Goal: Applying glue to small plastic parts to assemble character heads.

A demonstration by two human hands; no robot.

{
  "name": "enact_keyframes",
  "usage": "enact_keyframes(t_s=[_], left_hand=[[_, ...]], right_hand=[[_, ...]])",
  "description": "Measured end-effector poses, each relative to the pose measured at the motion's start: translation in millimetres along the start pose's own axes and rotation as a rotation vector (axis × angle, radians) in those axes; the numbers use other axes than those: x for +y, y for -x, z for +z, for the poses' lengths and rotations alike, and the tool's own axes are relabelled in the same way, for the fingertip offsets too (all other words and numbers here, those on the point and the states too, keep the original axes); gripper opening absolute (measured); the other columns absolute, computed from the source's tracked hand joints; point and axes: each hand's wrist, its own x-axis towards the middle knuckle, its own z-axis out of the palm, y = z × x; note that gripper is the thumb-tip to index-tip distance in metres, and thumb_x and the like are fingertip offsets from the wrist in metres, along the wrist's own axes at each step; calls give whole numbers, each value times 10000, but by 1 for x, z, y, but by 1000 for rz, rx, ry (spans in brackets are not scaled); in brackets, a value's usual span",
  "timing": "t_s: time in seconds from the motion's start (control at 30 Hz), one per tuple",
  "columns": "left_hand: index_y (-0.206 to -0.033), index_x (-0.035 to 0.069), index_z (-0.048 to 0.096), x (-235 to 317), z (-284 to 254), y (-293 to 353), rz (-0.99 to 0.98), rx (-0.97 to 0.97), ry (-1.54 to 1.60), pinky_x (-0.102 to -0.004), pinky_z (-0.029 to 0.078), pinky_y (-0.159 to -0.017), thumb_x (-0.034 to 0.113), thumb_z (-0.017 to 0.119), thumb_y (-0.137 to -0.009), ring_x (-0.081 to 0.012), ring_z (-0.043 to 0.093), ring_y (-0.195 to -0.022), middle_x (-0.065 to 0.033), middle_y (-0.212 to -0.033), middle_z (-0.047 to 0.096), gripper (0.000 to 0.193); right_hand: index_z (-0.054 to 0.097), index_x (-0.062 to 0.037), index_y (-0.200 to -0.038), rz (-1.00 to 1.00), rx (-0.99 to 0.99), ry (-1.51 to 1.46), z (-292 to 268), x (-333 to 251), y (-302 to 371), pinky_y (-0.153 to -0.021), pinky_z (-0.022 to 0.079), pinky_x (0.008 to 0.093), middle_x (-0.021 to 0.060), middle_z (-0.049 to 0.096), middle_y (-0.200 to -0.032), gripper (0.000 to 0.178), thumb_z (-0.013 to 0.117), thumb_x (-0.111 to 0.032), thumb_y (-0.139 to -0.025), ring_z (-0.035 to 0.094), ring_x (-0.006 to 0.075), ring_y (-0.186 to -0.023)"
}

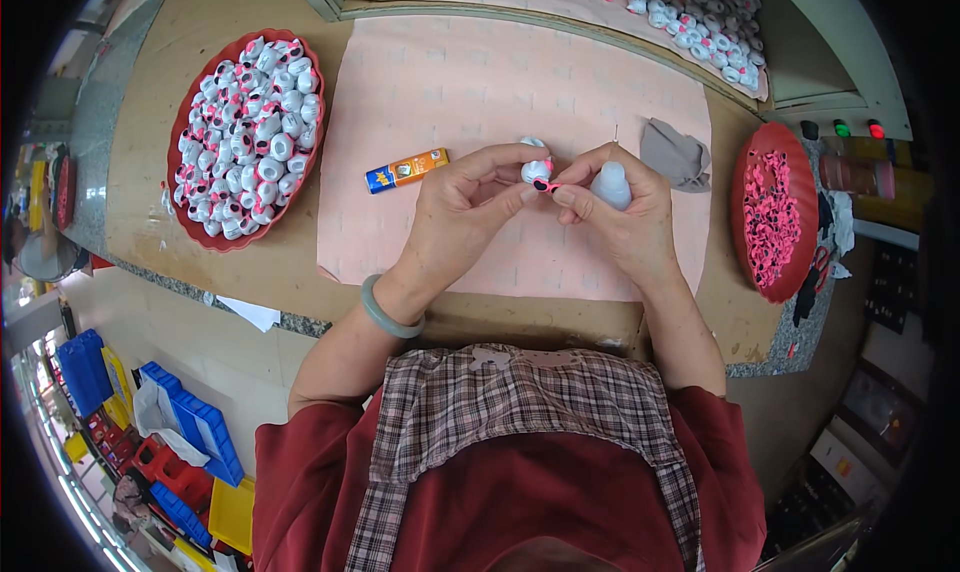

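My left hand (pixel 463 194) is closed around a small white rounded figure (pixel 537 170), held between its fingers and thumb above the pink sheet. At the figure's near side, a small pink-and-black piece (pixel 545 185) sits between the fingertips of both hands. My right hand (pixel 632 207) pinches that piece's pink end. Tucked in the same hand is a translucent squeeze bottle (pixel 611 186); a thin needle-like tip shows above the fingers. Fingers hide part of the figure, so I cannot tell whether the piece is attached to it.
A red scalloped tray (pixel 177 204) of white-and-pink figures stands left. Another red tray (pixel 745 212) holds pink pieces at right. An orange-and-blue box (pixel 407 170) and a grey cloth (pixel 676 155) lie on the pink sheet (pixel 430 82). More figures (pixel 700 32) fill a shelf behind.
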Motion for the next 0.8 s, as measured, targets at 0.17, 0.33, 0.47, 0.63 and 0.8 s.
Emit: enact_keyframes(t_s=[0.17,0.33,0.47,0.63,0.8], left_hand=[[-1171,-48,545,0,1,1,5,-2,-2,-273,498,-880,-44,584,-850,-162,594,-1002,-116,-1130,598,324],[-1156,-50,551,2,3,2,17,-12,-84,-268,501,-871,-42,587,-851,-166,602,-986,-116,-1109,602,307],[-1141,-52,551,-1,5,2,60,-9,-131,-268,501,-869,-37,584,-857,-172,602,-988,-117,-1089,604,287],[-1138,-53,539,-3,6,2,66,0,-110,-273,497,-874,-36,570,-867,-178,598,-999,-119,-1082,597,273],[-1145,-55,531,-1,6,3,90,-21,-192,-278,490,-882,-39,558,-874,-178,594,-1010,-115,-1084,588,273]], right_hand=[[601,-4,-849,6,28,46,2,-1,1,-551,483,208,20,613,-753,87,663,21,-794,575,67,-638],[592,-10,-843,-18,51,170,3,0,2,-532,484,214,33,632,-759,93,669,6,-794,588,76,-608],[583,-15,-852,-92,86,249,8,2,3,-527,485,219,42,644,-762,111,675,-4,-791,596,84,-588],[572,-24,-887,-123,111,264,9,3,3,-524,483,221,44,644,-754,146,677,-5,-788,597,87,-583],[567,-27,-908,-14,83,125,7,3,3,-519,477,214,42,632,-756,164,670,9,-784,591,84,-585]])
